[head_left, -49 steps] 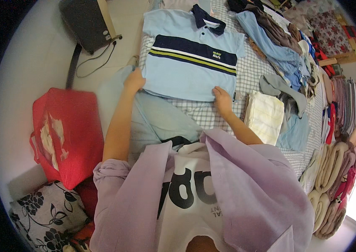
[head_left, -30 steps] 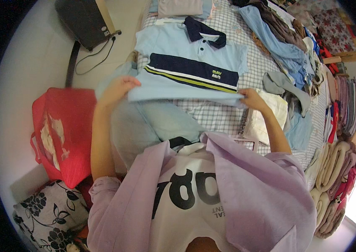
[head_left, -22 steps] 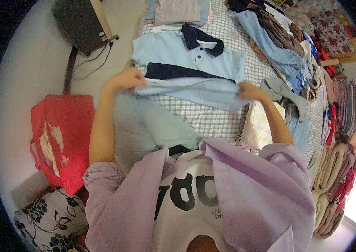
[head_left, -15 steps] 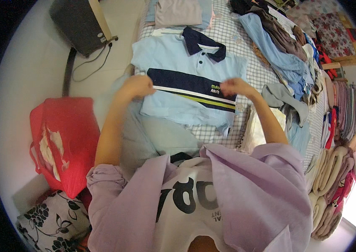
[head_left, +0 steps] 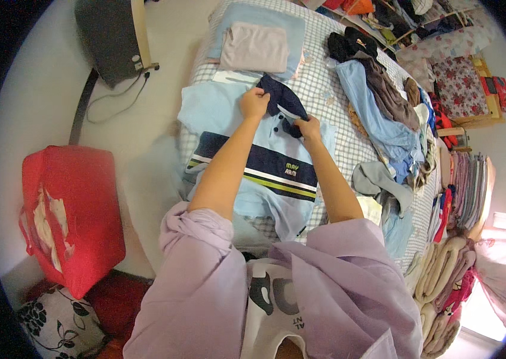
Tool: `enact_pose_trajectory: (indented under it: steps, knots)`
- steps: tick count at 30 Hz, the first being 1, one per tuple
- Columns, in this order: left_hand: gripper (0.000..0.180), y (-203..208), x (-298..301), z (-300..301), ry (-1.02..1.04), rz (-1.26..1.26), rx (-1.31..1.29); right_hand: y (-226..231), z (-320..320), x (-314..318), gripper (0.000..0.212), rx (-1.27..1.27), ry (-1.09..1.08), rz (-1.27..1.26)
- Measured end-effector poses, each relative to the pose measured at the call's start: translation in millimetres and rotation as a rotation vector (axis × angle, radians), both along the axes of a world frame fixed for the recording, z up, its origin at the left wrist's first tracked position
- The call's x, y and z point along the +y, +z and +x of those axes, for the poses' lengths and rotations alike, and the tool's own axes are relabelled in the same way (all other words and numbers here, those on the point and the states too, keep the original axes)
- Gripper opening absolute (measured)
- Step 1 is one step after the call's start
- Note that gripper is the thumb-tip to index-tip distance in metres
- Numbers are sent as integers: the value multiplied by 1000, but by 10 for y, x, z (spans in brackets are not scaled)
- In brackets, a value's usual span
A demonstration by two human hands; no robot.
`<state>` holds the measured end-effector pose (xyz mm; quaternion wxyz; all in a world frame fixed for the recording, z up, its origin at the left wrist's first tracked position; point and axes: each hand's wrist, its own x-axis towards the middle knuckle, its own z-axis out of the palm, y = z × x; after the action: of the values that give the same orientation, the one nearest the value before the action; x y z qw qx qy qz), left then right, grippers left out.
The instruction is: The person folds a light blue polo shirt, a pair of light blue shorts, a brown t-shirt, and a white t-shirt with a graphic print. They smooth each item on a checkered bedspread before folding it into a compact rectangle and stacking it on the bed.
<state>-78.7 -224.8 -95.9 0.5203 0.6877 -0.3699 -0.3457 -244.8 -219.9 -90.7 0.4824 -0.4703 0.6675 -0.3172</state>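
A light blue polo shirt [head_left: 210,103] lies spread on the checked bedsheet [head_left: 315,63], its dark navy collar [head_left: 284,96] toward the far side. A navy band with white and lime stripes crosses its front, and the lower hem is rumpled. My left hand [head_left: 255,103] pinches the left side of the collar. On the other side, my right hand [head_left: 308,128] has its fingers closed on the collar's right end, close to the dark buttons. Both forearms reach across the shirt and cover part of it.
Beyond the shirt sits a pile of folded clothes [head_left: 256,48]. A loose heap of garments [head_left: 378,113] runs along the bed's right side, with a grey garment [head_left: 378,182] nearer me. On the left floor stand a red fabric bag [head_left: 94,203] and a dark appliance [head_left: 109,42] with a cord.
Both hands have moved from the sides of the striped band up to the collar and closed on it. The collar is now pulled narrower, and my view has shifted forward.
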Motion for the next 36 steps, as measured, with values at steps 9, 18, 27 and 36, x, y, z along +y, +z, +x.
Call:
enact_pose_trajectory:
  steps: [9,18,27,36]
  knots:
    - [14,122,379,190,-84,-218,900,244,-439,250,27,-799,97,262]
    - [20,216,491,266,-199,-123,650,106,-495,250,29,-1082,54,297]
    - [21,4,454,345,-133,-165,1124,-68,-651,103,27,-1155,92,389]
    - [54,245,540,390,-238,-8,224,184,-370,184,33,-202,59,-46]
